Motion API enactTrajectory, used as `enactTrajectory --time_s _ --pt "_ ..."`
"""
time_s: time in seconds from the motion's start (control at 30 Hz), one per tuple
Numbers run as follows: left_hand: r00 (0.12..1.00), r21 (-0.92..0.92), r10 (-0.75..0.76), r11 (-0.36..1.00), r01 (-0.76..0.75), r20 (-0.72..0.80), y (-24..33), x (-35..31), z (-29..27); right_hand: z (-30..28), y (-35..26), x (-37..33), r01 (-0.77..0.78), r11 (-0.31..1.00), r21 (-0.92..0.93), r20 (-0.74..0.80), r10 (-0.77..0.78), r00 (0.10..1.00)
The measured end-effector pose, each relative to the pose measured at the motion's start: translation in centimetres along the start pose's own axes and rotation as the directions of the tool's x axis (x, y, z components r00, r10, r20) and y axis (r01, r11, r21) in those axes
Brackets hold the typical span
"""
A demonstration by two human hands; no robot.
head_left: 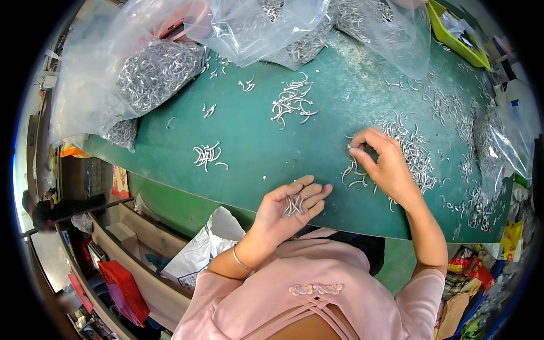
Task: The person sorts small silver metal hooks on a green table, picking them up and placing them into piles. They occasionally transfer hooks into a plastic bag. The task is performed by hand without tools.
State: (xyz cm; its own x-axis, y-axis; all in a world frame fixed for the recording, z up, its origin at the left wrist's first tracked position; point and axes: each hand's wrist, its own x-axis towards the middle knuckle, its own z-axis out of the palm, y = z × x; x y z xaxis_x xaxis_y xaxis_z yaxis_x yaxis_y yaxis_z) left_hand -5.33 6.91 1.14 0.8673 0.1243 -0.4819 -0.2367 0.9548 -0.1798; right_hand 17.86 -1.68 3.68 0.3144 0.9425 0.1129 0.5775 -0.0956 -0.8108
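Observation:
My left hand (pixel 286 209) is turned palm up near the front edge of the green table, its fingers loosely cupped. Several small curved silver metal pieces (pixel 293 206) lie in that palm. To the right, my right hand (pixel 382 161) pinches thumb and forefinger together over the table. A small silver tip shows at the pinch, and it looks like another curved metal piece; the fingers hide most of it. Beside and partly beneath this hand spreads a big loose pile of the same pieces (pixel 416 153). Smaller groups lie farther left, one at mid-table (pixel 292 102) and one nearer (pixel 208 155).
Clear plastic bags full of metal pieces stand along the back, including one at left (pixel 161 73). Another bag (pixel 498 144) sits at the right edge. A yellow-green tray (pixel 462 37) is at the far right corner. Left of me are wooden drawers (pixel 130 255) and a red basket (pixel 122 292).

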Motion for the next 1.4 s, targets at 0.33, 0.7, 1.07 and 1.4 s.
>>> enactTrajectory --time_s 0.33,0.7,1.07,1.4 --pt "0.996 0.176 0.006 0.984 -0.021 0.085 0.1 0.1 0.0 2.2 -2.2 4.2 -0.204 0.968 0.147 0.212 0.170 0.962" --pt "0.985 0.424 0.139 0.890 -0.168 0.099 0.5 -0.7 -1.4 7.4 -3.5 6.1 0.101 0.994 0.028 0.316 -0.105 0.943" --pt "0.982 0.414 0.190 0.894 -0.172 -0.002 0.9 -1.9 -0.7 11.7 -5.9 10.3 -0.018 0.982 0.186 0.450 -0.070 0.890" --pt "0.977 0.336 0.170 0.920 -0.204 0.128 1.2 -1.7 -2.4 16.3 -4.8 16.1 0.265 0.929 0.258 0.214 -0.322 0.922"
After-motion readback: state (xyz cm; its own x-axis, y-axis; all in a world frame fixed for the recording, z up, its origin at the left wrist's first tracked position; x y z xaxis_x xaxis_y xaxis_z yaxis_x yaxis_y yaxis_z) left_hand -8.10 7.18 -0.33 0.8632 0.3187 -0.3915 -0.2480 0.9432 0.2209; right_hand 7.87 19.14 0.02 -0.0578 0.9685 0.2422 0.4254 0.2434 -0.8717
